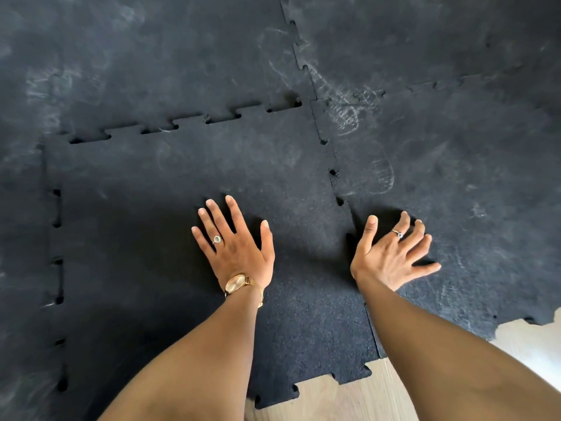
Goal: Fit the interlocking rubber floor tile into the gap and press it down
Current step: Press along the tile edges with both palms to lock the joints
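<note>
A black interlocking rubber floor tile (194, 189) lies in the gap among the other black tiles, filling the middle of the view. Its toothed far edge (188, 123) and left edge (57, 262) show small dark slots where the teeth sit loosely against the neighbours. My left hand (235, 247), with a ring and a gold watch, rests flat on the tile, fingers spread. My right hand (393, 253), also ringed, lies fingers apart on the neighbouring tile (455, 183) just right of the seam (340, 202). Neither hand holds anything.
Dusty black tiles with pale footprints (349, 117) cover the floor at the back, left and right. Light wooden floor (349, 399) shows at the bottom beyond the tiles' toothed near edge, and a pale patch (534, 338) at the lower right.
</note>
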